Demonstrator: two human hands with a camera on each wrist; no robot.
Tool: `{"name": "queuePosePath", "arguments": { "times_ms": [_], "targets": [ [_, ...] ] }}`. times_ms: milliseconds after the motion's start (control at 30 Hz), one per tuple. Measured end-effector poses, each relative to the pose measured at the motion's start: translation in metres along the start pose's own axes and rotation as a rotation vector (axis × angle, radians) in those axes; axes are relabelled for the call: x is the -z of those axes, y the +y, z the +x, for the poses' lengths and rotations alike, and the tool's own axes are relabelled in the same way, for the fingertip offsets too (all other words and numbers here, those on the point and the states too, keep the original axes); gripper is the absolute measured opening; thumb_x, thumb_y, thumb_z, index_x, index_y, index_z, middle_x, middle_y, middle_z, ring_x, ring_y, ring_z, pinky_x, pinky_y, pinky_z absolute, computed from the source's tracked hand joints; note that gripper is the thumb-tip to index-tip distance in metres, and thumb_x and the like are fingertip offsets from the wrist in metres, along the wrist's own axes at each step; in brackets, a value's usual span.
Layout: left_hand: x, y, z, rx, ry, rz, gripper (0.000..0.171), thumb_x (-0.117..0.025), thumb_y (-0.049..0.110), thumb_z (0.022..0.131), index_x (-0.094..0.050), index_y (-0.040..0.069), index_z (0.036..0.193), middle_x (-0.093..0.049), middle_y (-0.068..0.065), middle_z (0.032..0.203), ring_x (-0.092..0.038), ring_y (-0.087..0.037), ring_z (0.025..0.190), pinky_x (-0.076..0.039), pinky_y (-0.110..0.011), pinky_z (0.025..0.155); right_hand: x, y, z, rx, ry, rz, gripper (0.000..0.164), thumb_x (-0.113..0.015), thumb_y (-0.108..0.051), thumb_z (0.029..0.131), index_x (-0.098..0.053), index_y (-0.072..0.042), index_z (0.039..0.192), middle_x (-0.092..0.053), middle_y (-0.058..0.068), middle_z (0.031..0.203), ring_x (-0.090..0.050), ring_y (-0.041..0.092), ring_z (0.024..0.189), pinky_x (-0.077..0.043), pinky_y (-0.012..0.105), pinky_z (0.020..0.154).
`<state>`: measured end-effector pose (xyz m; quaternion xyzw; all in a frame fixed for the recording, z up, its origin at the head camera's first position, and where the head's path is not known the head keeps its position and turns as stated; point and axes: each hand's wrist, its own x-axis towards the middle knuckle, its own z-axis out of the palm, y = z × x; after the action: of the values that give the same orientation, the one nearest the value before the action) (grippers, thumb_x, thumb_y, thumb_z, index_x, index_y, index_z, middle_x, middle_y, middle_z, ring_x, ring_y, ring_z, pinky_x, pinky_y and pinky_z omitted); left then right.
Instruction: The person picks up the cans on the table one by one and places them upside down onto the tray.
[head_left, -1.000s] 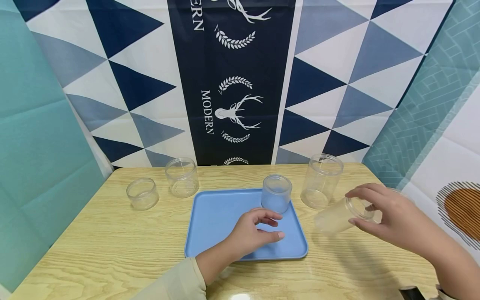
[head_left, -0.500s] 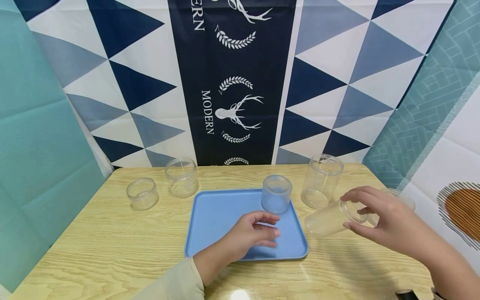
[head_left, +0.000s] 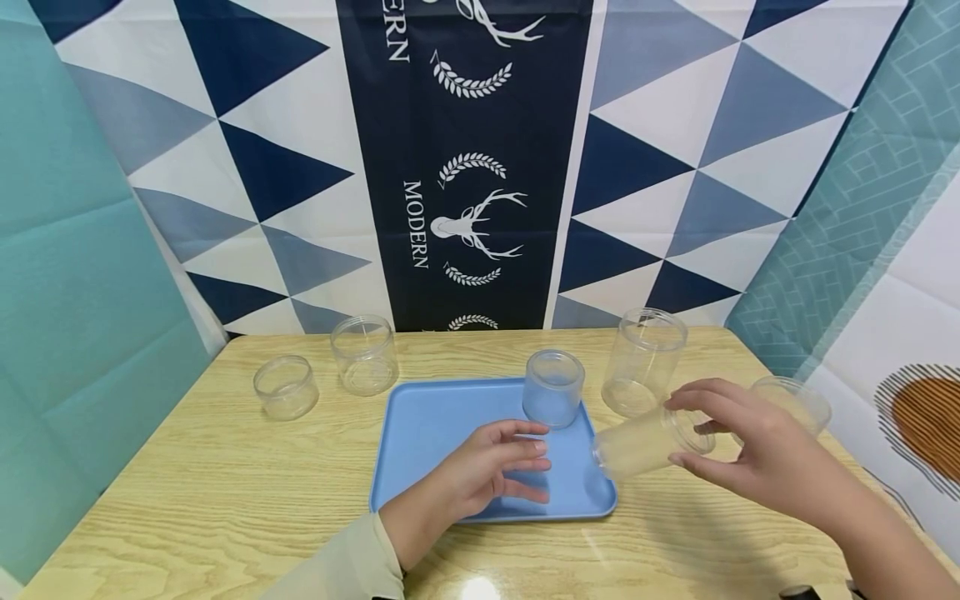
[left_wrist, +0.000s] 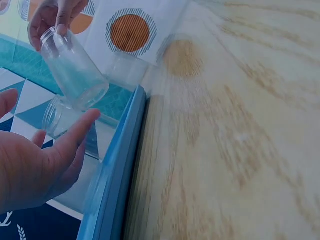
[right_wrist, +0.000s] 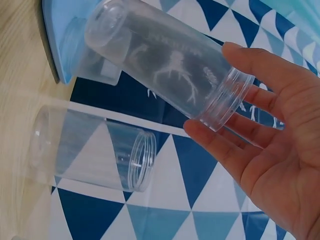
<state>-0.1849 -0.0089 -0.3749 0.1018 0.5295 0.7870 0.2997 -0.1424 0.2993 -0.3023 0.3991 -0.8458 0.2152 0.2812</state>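
Observation:
My right hand (head_left: 750, 433) grips a tall clear plastic jar (head_left: 641, 446) by its threaded rim. The jar is tilted, its base pointing left over the right edge of the blue tray (head_left: 420, 442). In the right wrist view, thumb and fingers sit on either side of the rim of this jar (right_wrist: 160, 60). My left hand (head_left: 487, 467) hovers over the tray with fingers spread and nothing in them. A shorter clear jar (head_left: 553, 390) stands upright in the tray's back right corner.
Behind my right hand stand a tall, wide clear jar (head_left: 643, 367) and a low clear jar (head_left: 795, 400), partly hidden. Two more clear jars, a medium one (head_left: 365, 358) and a low one (head_left: 287, 390), stand at the back left of the wooden table (head_left: 225, 492).
My right hand has carried the tilted jar leftward until its base overlaps the tray's right edge. My left hand has shifted slightly left and its fingers have spread.

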Motion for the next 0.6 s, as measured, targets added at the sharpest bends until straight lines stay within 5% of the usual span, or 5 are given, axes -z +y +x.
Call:
{"name": "queuePosePath", "arguments": {
  "times_ms": [233,600],
  "targets": [
    [-0.002,0.002,-0.002,0.019,-0.001,-0.054,0.041,-0.062,0.008,0.093,-0.054,0.002,0.133,-0.050,-0.023,0.133,-0.055,-0.038,0.118,-0.055,-0.053,0.079,-0.007,-0.010,0.007,0.031,0.014,-0.009,0.046,-0.058,-0.054,0.091,-0.067,-0.013,0.109,-0.062,-0.004,0.111,-0.056,0.005,0.102,-0.052,0.013,0.070],
    [-0.002,0.003,-0.004,0.027,-0.002,-0.108,0.049,-0.062,0.010,0.094,-0.047,0.000,0.140,-0.049,-0.020,0.133,-0.056,-0.036,0.116,-0.053,-0.056,0.082,-0.025,-0.017,0.016,0.140,0.131,0.072,0.044,-0.064,-0.046,0.090,-0.069,-0.004,0.102,-0.064,0.008,0.103,-0.058,0.006,0.098,-0.052,0.012,0.071]
  ]
}}
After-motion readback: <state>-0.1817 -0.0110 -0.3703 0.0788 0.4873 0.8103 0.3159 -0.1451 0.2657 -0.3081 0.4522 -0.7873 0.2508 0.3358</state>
